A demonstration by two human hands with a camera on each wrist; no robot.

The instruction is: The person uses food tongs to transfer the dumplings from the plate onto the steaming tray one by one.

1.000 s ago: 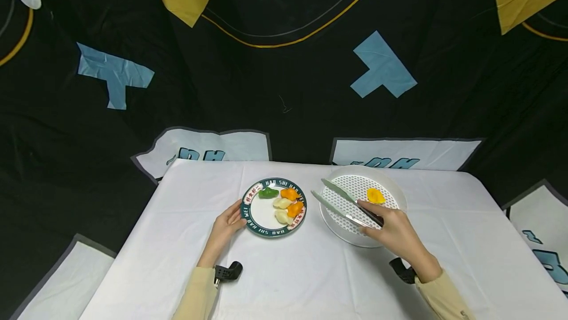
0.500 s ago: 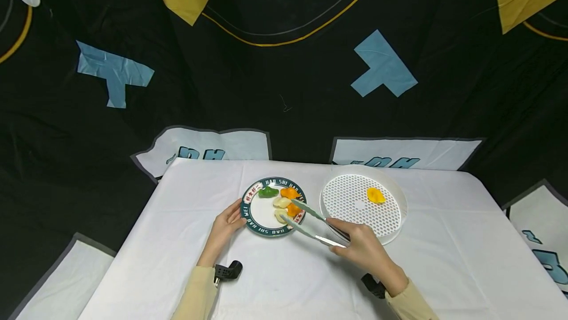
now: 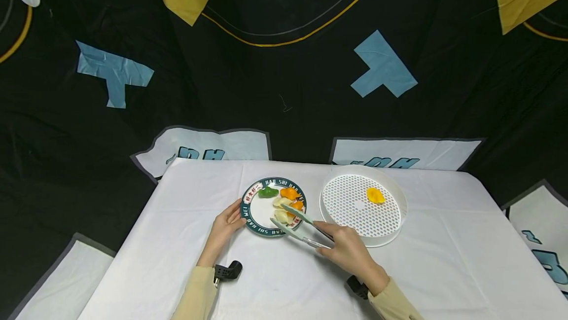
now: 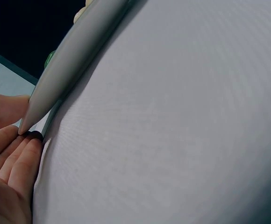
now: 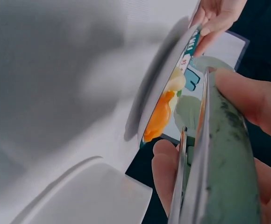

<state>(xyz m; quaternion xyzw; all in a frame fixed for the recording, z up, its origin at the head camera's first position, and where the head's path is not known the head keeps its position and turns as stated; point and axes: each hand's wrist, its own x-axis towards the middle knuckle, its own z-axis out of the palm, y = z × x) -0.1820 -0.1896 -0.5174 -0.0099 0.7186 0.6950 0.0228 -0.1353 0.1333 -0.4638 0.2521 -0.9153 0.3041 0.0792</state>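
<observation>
A round plate [image 3: 262, 215] with a dark green patterned rim is held at its left edge by my left hand [image 3: 224, 231]. In the left wrist view, the thumb [image 4: 7, 111] lies over the rim with fingers under it. On the plate are one green piece [image 3: 268, 192], two orange pieces [image 3: 289, 193] and two cream dumpling-like pieces [image 3: 281, 201]. My right hand [image 3: 350, 251] grips pale green tongs [image 3: 301, 215] with metal-and-dark handles. Their tips are spread apart over the plate's lower right, around the nearer cream piece, partly covering an orange one.
Right of the plate stands a white round steamer tray [image 3: 355, 206] with a perforated base and one yellow piece [image 3: 375, 195] on it. Both rest on a table with a white cloth [image 3: 284, 280]. A black curtain [image 3: 266, 93] hangs behind the table's far edge.
My right hand has carried the tongs leftward from over the steamer tray to the plate, their tips now around the cream piece. The left hand and plate have stayed put.
</observation>
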